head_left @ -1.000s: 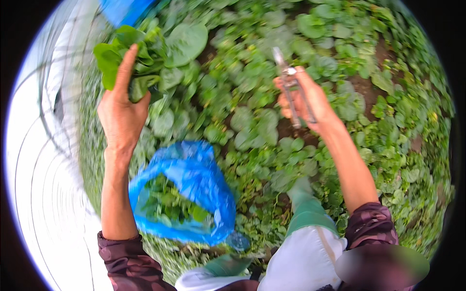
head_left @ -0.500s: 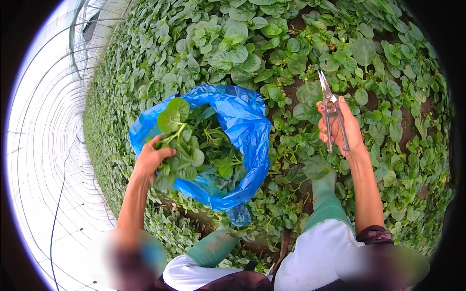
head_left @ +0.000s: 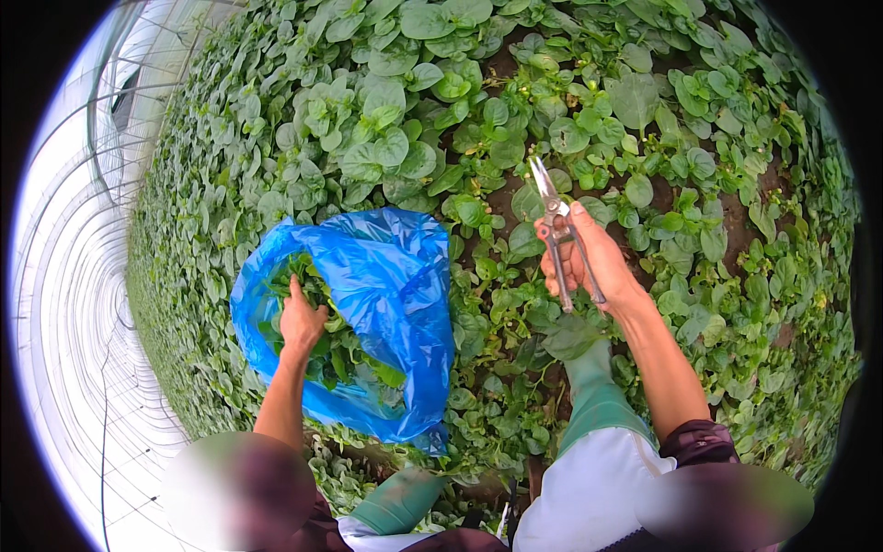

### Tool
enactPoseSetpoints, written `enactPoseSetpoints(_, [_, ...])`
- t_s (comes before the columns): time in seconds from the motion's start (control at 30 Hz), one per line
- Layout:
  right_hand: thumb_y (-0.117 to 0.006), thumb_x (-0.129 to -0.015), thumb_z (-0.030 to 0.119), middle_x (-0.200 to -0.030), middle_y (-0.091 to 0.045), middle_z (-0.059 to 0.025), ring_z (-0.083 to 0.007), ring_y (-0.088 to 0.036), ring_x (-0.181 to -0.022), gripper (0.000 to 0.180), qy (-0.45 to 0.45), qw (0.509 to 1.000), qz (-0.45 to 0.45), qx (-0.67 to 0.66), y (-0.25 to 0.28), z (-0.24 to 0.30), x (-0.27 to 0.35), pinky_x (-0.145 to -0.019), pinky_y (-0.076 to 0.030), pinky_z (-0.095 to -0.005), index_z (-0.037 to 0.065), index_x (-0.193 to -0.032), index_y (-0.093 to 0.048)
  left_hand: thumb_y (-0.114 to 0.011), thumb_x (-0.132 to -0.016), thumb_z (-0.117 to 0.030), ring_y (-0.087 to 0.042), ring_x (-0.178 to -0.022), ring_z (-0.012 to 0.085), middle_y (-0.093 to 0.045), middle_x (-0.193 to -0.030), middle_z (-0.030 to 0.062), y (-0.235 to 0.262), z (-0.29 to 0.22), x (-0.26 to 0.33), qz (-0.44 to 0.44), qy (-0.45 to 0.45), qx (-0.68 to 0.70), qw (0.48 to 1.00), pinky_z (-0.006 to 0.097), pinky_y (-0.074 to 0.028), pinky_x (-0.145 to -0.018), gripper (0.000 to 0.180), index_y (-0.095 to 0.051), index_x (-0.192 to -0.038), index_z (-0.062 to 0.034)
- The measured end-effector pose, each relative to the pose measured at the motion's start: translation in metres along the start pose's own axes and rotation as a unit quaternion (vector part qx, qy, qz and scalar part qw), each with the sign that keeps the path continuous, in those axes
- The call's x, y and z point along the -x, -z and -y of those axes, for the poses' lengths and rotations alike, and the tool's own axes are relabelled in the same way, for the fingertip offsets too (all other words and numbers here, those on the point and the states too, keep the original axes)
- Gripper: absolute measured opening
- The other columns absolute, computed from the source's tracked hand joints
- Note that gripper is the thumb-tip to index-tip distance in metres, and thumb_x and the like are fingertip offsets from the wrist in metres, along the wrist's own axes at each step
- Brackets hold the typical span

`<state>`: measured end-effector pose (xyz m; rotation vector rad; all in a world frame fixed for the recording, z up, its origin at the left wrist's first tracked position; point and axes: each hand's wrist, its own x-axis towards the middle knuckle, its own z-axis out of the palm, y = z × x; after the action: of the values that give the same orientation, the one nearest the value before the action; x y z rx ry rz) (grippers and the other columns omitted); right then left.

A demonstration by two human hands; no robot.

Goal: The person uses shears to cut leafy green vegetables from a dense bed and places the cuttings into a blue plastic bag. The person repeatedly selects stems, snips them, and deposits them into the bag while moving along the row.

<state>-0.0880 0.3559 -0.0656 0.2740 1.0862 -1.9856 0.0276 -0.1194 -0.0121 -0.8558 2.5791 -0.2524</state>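
Note:
My left hand (head_left: 302, 320) reaches into a blue plastic bag (head_left: 391, 276). Its index finger and thumb are spread apart over the cut leafy greens (head_left: 345, 354) inside; its other fingers are partly hidden. To the right of the bag, my right hand (head_left: 593, 253) grips a pair of pruning shears (head_left: 559, 230). Their metal blades point up and away from me, slightly parted, above the leaves. The bag's mouth gapes towards me, and its right side folds over part of the contents.
Low broad-leaved green plants (head_left: 395, 138) cover the ground all round, with patches of brown soil (head_left: 736, 221) between them. My green boots (head_left: 593, 396) stand among the plants. A hooped greenhouse wall (head_left: 78, 304) runs along the left.
My left hand has lowered the leafy stems into the bag and no longer grips them visibly. The bag, and the right hand with the shears, appear farther left and lower in view.

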Motion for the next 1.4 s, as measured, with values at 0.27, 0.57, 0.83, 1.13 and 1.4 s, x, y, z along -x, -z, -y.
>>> enactPoseSetpoints(0.27, [-0.022, -0.104, 0.059, -0.069, -0.06, -0.0081, -0.0161, -0.059, -0.051, 0.064, -0.033, 0.995, 0.063, 0.065, -0.008, 0.024, -0.03, -0.044, -0.04, -0.0252, 0.003, -0.115, -0.051, -0.078, -0.082, -0.029, -0.068, -0.065, 0.0177, -0.073, -0.097, 0.0159, 0.153, -0.039, 0.024, 0.145, 0.032, 0.194, 0.97, 0.034, -0.053, -0.059, 0.083, -0.035, -0.151, -0.0096])
enactPoseSetpoints(0.57, [-0.021, -0.104, 0.058, -0.091, -0.066, -0.0185, -0.0255, -0.069, -0.073, 0.063, -0.082, 0.994, 0.005, -0.071, -0.039, 0.055, -0.116, -0.05, -0.047, -0.0268, 0.004, -0.115, -0.052, -0.07, -0.085, -0.022, -0.067, -0.095, 0.0355, -0.066, -0.103, 0.021, 0.175, -0.268, -0.025, -0.102, -0.424, 0.119, 0.892, 0.044, -0.053, -0.081, 0.039, -0.065, -0.119, -0.0027])
enactPoseSetpoints(0.83, [-0.021, -0.104, 0.056, -0.097, -0.068, -0.0226, -0.031, -0.073, -0.079, 0.063, -0.102, 0.993, -0.011, -0.056, -0.033, 0.055, -0.15, -0.054, -0.056, -0.0313, 0.002, -0.114, -0.051, -0.077, -0.08, -0.028, -0.065, -0.1, 0.0434, -0.059, -0.115, 0.0296, 0.113, -0.372, -0.089, -0.078, -0.358, 0.06, 0.929, 0.047, -0.054, -0.087, 0.065, -0.048, -0.136, -0.0128])
enactPoseSetpoints(1.13, [-0.022, -0.105, 0.053, -0.077, -0.06, -0.0118, -0.0208, -0.058, -0.056, 0.061, -0.071, 0.991, -0.039, -0.109, -0.039, 0.052, -0.158, -0.049, -0.048, -0.032, 0.001, -0.104, -0.053, -0.07, -0.082, -0.014, -0.069, -0.094, 0.035, -0.072, -0.096, 0.0182, 0.084, -0.359, -0.142, -0.079, -0.24, 0.306, 0.918, 0.041, -0.052, -0.086, 0.024, -0.069, -0.104, -0.0053])
enactPoseSetpoints(1.4, [-0.021, -0.104, 0.056, -0.087, -0.064, -0.015, -0.0235, -0.067, -0.067, 0.063, -0.064, 0.993, -0.021, -0.095, -0.033, 0.058, -0.136, -0.052, -0.052, -0.0303, 0.002, -0.117, -0.052, -0.066, -0.085, -0.008, -0.055, -0.077, 0.0185, -0.061, -0.085, 0.0054, 0.1, -0.372, -0.127, 0.089, -0.075, 0.67, 0.733, 0.036, -0.049, -0.071, 0.012, -0.063, -0.094, -0.0008])
